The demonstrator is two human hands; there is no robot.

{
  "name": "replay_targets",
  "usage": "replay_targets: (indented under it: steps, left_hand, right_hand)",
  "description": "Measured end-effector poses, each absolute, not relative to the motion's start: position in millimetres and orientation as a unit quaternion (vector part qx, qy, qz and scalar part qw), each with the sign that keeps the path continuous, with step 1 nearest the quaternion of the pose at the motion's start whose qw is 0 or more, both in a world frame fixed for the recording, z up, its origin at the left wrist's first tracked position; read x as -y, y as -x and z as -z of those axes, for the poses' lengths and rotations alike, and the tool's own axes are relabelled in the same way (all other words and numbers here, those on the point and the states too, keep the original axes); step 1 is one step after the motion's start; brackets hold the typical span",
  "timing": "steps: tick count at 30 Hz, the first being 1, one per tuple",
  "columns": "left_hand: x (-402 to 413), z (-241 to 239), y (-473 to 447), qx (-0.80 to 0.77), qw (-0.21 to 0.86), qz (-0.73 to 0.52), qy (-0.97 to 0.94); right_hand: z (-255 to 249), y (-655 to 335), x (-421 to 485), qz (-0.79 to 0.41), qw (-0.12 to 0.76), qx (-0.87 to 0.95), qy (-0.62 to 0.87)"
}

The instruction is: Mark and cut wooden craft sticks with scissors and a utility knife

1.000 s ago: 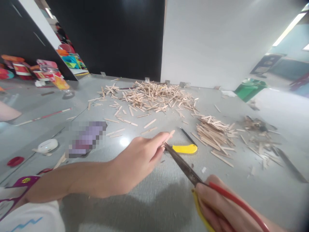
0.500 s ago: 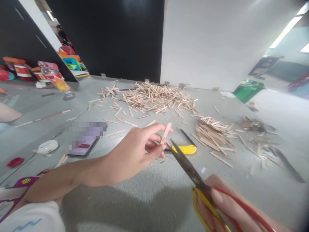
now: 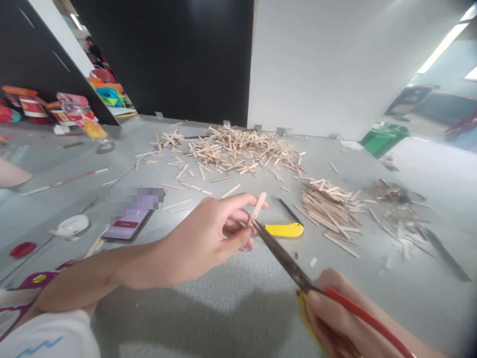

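Observation:
My left hand (image 3: 208,238) pinches a short wooden craft stick (image 3: 259,206) between thumb and fingers, its rounded end pointing up. My right hand (image 3: 335,308) is wrapped round the handles of a pair of scissors (image 3: 285,261), one handle red and the other yellow. The blades are nearly closed, and their tips touch the lower part of the stick by my left fingertips. Just behind the blades lies a yellow utility knife (image 3: 285,229) with a dark blade section. To its right is a stack of wooden sticks (image 3: 328,206).
A large heap of cut sticks (image 3: 242,149) spreads before the black and white panels. On the left are a phone (image 3: 130,219), a white earbud case (image 3: 73,225), a red ring (image 3: 23,249) and a plastic bottle (image 3: 89,122). Another person's arm (image 3: 13,174) shows at the left edge. A green bin (image 3: 385,138) stands right.
The scissor blades have come together, from parted to nearly closed, at the stick. The stick and my left hand have barely shifted.

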State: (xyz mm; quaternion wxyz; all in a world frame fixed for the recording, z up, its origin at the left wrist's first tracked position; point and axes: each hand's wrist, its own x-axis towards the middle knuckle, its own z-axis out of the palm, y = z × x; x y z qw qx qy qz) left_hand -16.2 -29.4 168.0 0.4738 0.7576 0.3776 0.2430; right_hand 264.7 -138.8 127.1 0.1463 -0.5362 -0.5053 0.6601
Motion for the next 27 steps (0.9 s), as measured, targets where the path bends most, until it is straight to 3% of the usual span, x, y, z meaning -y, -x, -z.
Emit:
replay_targets:
  steps: [22,27]
  left_hand:
    - [28,-171,17,-0.375,0.453,-0.223,-0.777]
    - [25,-171,19,-0.354,0.401,-0.223,-0.815]
  right_hand:
    - [-136,-261,133,-0.654,0.129,0.499,0.554]
    - [-133,-262,134,-0.668,0.154,0.506,0.523]
